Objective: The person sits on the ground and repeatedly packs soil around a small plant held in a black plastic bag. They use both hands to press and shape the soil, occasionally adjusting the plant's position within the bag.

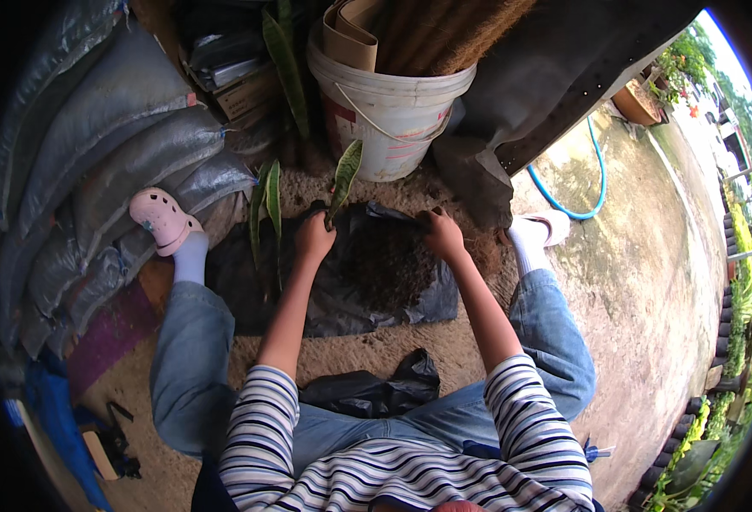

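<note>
A black plastic sheet [325, 311] lies spread on the ground between my legs, with a heap of dark soil [390, 264] on it. My left hand [314, 237] is closed at the sheet's far edge, around the base of a yellow-edged snake plant leaf [347, 173] that points up and away. Its fingertips are partly hidden. At the far right of the soil, my right hand [442, 234] pinches the edge of the sheet. More snake plant leaves [273, 198] stand or lie left of my left hand; I cannot tell whether they are rooted.
A white bucket [393, 128] holding a brown fibrous roll stands just beyond the sheet. Filled grey sacks [128, 154] are stacked at left. A crumpled black plastic bag [376, 388] lies close to me. A blue hose [602, 183] curves over the concrete at right.
</note>
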The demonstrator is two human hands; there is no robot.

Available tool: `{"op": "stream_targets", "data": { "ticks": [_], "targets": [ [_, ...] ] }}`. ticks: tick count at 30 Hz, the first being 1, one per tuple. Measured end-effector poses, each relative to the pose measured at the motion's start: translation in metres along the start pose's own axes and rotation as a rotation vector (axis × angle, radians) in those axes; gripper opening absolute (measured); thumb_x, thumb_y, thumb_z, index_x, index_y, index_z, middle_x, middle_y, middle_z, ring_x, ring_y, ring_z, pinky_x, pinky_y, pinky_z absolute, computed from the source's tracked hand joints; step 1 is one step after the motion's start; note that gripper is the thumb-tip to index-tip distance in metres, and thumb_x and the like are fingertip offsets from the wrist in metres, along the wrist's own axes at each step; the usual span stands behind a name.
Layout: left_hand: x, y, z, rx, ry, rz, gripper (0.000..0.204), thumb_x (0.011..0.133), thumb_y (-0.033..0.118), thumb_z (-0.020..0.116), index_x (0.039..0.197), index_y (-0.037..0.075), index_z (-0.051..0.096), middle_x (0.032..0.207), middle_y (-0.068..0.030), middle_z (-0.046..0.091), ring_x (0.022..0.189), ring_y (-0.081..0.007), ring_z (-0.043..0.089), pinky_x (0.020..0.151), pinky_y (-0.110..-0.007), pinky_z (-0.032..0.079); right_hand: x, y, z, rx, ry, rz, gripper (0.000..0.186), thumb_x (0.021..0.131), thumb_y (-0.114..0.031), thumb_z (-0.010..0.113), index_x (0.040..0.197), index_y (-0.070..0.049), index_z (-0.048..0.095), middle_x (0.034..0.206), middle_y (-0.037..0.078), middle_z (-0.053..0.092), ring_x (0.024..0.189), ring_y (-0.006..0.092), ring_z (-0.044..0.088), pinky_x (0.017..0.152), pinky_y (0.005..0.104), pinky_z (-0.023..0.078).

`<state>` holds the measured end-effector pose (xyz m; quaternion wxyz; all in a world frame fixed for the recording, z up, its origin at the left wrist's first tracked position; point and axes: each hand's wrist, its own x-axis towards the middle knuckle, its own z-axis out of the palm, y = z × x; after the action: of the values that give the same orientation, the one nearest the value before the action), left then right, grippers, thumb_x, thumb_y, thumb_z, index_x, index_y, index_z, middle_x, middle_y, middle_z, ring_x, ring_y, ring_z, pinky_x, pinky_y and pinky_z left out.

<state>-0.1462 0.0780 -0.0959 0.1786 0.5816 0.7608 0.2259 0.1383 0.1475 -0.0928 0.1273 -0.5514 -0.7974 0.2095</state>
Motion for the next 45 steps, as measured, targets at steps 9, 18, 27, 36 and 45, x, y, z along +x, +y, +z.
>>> {"op": "stream_targets", "data": {
  "ticks": [9,18,27,36,45],
  "targets": [
    [0.044,-0.054,0.009,0.319,-0.052,0.1,0.026,0.076,0.018,0.067,0.098,0.006,0.059,0.097,-0.0126,0.061,0.089,-0.0314,0.059,0.074,-0.043,0.05,0.041,0.005,0.002,-0.405,-0.131,0.062,0.023,0.069,-0.021,0.064,0.09,-0.012,0.067,0.114,0.014,0.055,0.106,0.0312,0.055,0.084,0.0441,0.046],
    [0.051,-0.05,0.0,0.309,-0.107,0.03,0.027,0.076,0.016,0.065,0.1,0.005,0.06,0.092,-0.0136,0.062,0.087,-0.0317,0.06,0.074,-0.044,0.05,0.045,0.019,-0.003,-0.452,-0.132,0.07,0.023,0.069,-0.022,0.067,0.09,-0.012,0.067,0.119,0.01,0.054,0.113,0.027,0.05,0.086,0.0461,0.044],
    [0.022,-0.045,-0.004,0.188,-0.049,0.004,0.034,0.077,0.017,0.065,0.108,0.004,0.058,0.112,-0.0132,0.055,0.099,-0.0302,0.056,0.081,-0.043,0.049,0.042,0.008,0.014,-0.373,-0.031,0.08,0.054,0.069,-0.02,0.068,0.119,-0.016,0.05,0.127,0.012,0.046,0.12,0.0345,0.042,0.092,0.0521,0.04],
    [-0.001,-0.013,-0.007,-0.026,-0.123,-0.083,0.042,0.078,0.019,0.065,0.115,0.003,0.053,0.111,-0.0158,0.056,0.101,-0.0331,0.055,0.083,-0.043,0.048,0.085,-0.038,0.047,-0.318,-0.412,-0.105,0.049,0.071,-0.023,0.062,0.119,-0.014,0.052,0.117,0.014,0.056,0.114,0.0333,0.049,0.093,0.0686,0.027],
    [0.0,0.014,0.011,-0.194,-0.123,0.111,0.05,0.074,0.017,0.069,0.119,0.002,0.05,0.117,-0.016,0.055,0.109,-0.0327,0.052,0.089,-0.041,0.045,0.1,-0.02,0.027,-0.02,-0.803,-0.042,0.033,0.074,-0.034,0.053,0.097,-0.018,0.068,0.107,0.009,0.064,0.104,0.0346,0.056,0.094,0.0677,0.022]
  ]
}}
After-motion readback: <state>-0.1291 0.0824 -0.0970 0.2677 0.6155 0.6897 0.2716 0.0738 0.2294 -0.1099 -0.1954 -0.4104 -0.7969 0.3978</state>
